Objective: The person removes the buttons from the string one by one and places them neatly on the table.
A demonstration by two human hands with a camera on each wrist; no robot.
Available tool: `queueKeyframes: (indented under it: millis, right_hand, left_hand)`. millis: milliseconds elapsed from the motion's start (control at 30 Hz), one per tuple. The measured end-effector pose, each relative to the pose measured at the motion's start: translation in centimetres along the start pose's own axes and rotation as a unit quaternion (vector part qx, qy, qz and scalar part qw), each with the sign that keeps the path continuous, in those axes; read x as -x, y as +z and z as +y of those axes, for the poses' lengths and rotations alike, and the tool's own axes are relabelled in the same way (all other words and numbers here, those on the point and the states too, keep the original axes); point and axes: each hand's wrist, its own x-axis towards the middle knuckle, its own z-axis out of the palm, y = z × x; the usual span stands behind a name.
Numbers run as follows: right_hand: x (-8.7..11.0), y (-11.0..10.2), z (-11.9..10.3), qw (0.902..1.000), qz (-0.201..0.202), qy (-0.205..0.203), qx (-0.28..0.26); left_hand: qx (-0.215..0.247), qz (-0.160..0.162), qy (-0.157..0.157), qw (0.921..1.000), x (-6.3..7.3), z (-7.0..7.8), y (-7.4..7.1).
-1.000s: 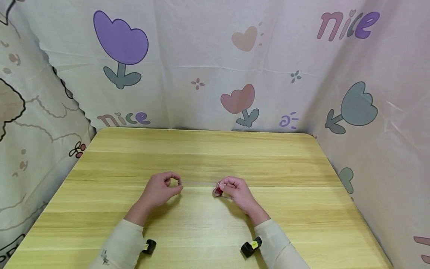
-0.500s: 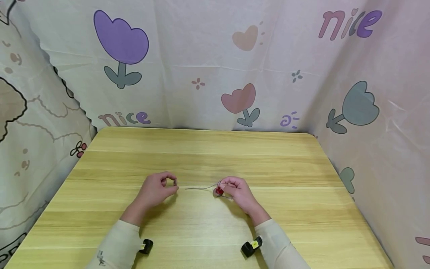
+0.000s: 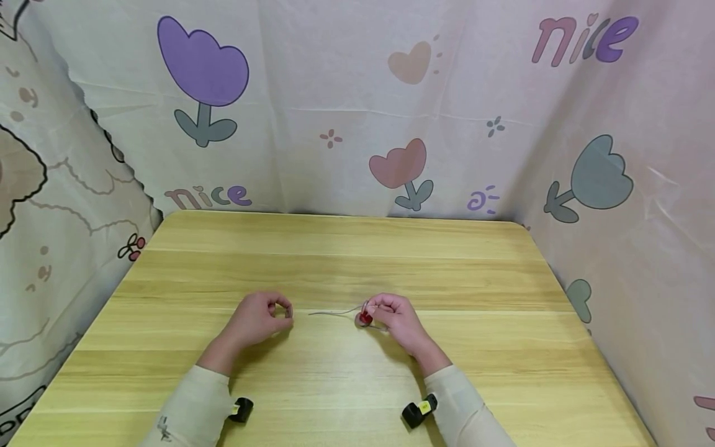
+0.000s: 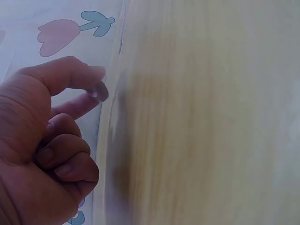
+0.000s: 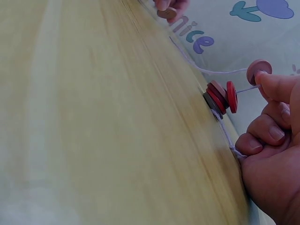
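My left hand [image 3: 257, 320] is left of the table's middle, pinching a small round brownish button [image 4: 99, 91] between thumb and forefinger, its other fingers curled. Opposite it, my right hand [image 3: 399, 320] holds a thin pale string [image 5: 213, 71]. Its thumb and forefinger pinch a brown button [image 5: 258, 68] on that string. Below them hangs a cluster of several red, brown and dark buttons [image 5: 218, 98], threaded together. One string end passes under the curled fingers of the right hand. The other end sticks out leftward, with a gap between it and the left hand.
Both hands are above a light wood-grain table [image 3: 346, 385]. A pale printed curtain [image 3: 313, 74] stands along the table's back and sides. Black wrist cameras [image 3: 412, 415] with yellow labels sit at the cuffs of both sleeves.
The left hand has moved left and slightly down with its button. The string, stretched toward that hand a second ago, now ends free between the hands. The right hand has stayed almost still.
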Motion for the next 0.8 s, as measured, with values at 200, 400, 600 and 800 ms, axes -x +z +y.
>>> queueKeyframes:
  millis: [200, 400, 600, 800]
  right_hand:
    - [0.03, 0.08, 0.0, 1.0, 0.007, -0.004, 0.005]
    - [0.08, 0.15, -0.08, 1.0, 0.002, -0.007, -0.001]
    - [0.09, 0.12, -0.14, 1.0, -0.004, -0.007, -0.001]
    - [0.09, 0.08, -0.1, 0.9999, -0.003, -0.011, 0.001]
  left_hand:
    - [-0.015, -0.014, -0.004, 0.9998, -0.11, -0.17, 0.09]
    - [-0.017, -0.022, 0.005, 0.9996, -0.33, -0.54, 0.37]
    - [-0.016, -0.022, -0.005, 0.9996, -0.55, -0.8, 0.64]
    - [-0.013, -0.019, -0.015, 0.9996, -0.64, -0.89, 0.77]
